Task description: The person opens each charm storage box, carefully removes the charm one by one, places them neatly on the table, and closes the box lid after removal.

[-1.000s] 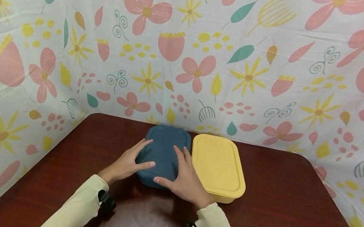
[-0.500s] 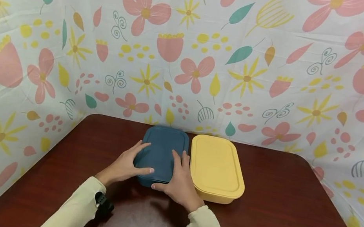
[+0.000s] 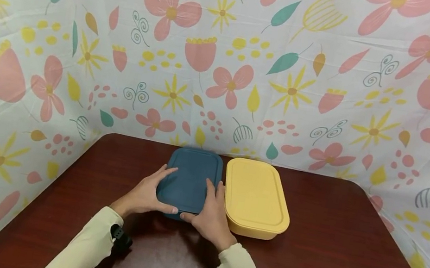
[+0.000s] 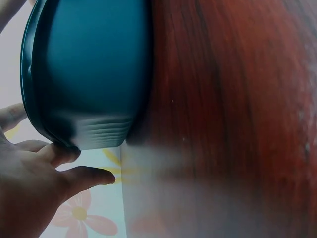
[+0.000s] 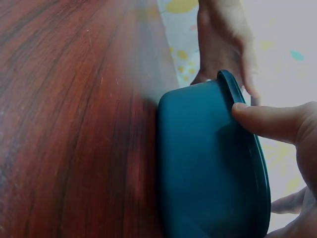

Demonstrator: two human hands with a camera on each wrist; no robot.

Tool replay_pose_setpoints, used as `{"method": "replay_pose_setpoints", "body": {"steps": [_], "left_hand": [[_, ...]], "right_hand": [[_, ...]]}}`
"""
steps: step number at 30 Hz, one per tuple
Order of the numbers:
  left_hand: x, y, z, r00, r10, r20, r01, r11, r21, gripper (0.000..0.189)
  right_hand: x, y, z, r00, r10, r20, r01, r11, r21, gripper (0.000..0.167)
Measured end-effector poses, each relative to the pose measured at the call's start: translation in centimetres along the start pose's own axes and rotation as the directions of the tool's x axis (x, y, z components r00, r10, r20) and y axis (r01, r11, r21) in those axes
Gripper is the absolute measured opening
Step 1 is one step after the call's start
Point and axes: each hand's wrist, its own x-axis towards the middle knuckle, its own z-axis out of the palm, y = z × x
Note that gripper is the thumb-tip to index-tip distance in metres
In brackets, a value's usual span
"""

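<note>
Cut-off sleeves [image 3: 86, 241], left hand [image 3: 143, 196] and right hand [image 3: 211, 216], thumbs spread from fingers, at a blue box [image 3: 188, 189].
The right thumb [image 5: 270, 121] touches the rim [image 5: 264, 177]; the left's contact is unclear. The box is on the table [image 3: 317, 262], just beside a yellow box [image 3: 253, 230]; lids [image 3: 258, 192] hide both interiors.

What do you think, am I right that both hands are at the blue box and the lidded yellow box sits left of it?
The side is wrong: the lidded yellow box sits right of the blue box, as the head view shows. The rest stands.
</note>
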Motion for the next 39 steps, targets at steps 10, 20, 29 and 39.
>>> {"method": "replay_pose_setpoints", "body": {"steps": [10,20,29,39], "left_hand": [[-0.1,-0.8,-0.2,1.0,0.01,0.014,-0.01,1.0,0.02,0.116],[-0.1,-1.3,-0.4,1.0,0.009,0.007,-0.009,1.0,0.015,0.121],[-0.2,-1.5,-0.4,1.0,-0.025,0.009,0.025,1.0,0.007,0.124],[-0.1,-1.5,-0.6,0.999,-0.046,0.013,0.045,0.998,0.036,0.124]], "right_hand": [[0.2,0.8,0.4,0.998,0.056,0.011,-0.056,0.997,0.054,0.115],[0.7,1.6,0.6,0.997,0.077,0.011,-0.077,0.989,0.127,0.125],[0.9,2.0,1.0,0.999,0.053,0.003,-0.052,0.988,0.147,0.129],[1.0,1.5,1.0,0.999,0.048,-0.015,-0.046,0.993,0.113,0.128]]}}
